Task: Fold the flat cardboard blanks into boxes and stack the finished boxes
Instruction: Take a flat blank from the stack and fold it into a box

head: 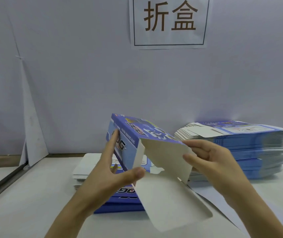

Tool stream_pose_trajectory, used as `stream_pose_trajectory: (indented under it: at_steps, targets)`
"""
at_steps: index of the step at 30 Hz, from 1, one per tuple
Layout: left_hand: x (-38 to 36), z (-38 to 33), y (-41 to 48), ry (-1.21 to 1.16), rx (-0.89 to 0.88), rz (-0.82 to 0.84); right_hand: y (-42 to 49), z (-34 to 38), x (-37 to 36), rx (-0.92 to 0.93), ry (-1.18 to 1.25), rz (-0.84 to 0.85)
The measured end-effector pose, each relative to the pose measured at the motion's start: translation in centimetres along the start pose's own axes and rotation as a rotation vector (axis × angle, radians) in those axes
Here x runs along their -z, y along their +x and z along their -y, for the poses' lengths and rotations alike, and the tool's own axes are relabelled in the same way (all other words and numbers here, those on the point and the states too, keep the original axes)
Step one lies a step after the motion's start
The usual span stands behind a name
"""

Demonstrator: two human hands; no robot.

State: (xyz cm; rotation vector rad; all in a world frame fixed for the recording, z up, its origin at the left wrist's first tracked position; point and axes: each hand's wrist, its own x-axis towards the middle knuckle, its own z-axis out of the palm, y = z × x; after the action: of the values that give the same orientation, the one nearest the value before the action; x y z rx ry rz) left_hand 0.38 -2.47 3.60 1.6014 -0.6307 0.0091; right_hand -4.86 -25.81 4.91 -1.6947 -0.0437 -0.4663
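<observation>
I hold a half-formed blue printed box (134,134) tilted above the table, its near end open with white flaps (166,157) hanging toward me. My left hand (113,172) grips the box's left side, fingers on the light-blue panel and thumb at the lower edge. My right hand (211,158) pinches the white end flap on the right. A long white flap (170,201) hangs down below. Under the held box lie flat blue pieces (120,203), partly hidden. A tall stack of flat blanks (250,152) stands at the right.
A white wall with a paper sign (170,21) bearing two large characters rises behind the white table (34,194). A folded white sheet (32,134) leans at the left. A dark metal strip (1,184) runs along the table's left edge.
</observation>
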Motion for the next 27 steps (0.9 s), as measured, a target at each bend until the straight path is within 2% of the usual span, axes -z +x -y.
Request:
stream_pose_trajectory:
  at_steps: [3,5,8,10,12,14,16,19,21,24,26,27]
  targets:
    - [-0.4,-0.1,0.8,-0.006,-0.019,-0.059,-0.1,0.4,0.1,-0.056,0.099,0.019]
    - [-0.7,-0.2,1.2,-0.237,-0.057,-0.137,-0.2,0.6,0.1,-0.113,0.113,0.096]
    - [-1.3,-0.3,1.1,-0.509,-0.177,-0.132,-0.3,0.5,-0.6,-0.280,0.292,0.226]
    - [-1.7,-0.2,0.5,-0.436,-0.212,-0.072,-0.4,0.5,-1.5,-0.374,0.424,0.250]
    - [-2.4,0.2,0.0,-0.073,-0.249,0.023,-0.6,0.3,-2.4,-0.429,0.372,0.254]
    - [-3.1,0.8,-0.4,0.222,-0.263,0.022,-0.8,0.1,-2.9,-0.396,0.204,0.293]
    - [-3.3,0.9,-0.6,0.252,-0.295,-0.118,-1.1,0.3,-3.0,-0.335,0.111,0.334]
    - [-2.1,0.2,0.0,0.014,-0.320,-0.279,-1.4,0.8,-2.7,-0.259,0.025,0.347]
    - [-0.7,-0.1,0.2,-0.126,-0.317,-0.306,-1.5,1.0,-2.7,-0.192,-0.004,0.214]
    - [0.7,-0.2,0.5,-0.308,-0.294,-0.276,-1.3,0.6,-2.5,-0.071,-0.122,-0.070]
    - [1.0,-0.2,0.5,-0.378,-0.257,-0.217,-1.5,0.8,-2.3,-0.014,-0.230,-0.100]
    - [1.0,-0.1,0.5,-0.391,-0.226,-0.194,-1.6,0.9,-2.2,0.014,-0.242,-0.054]
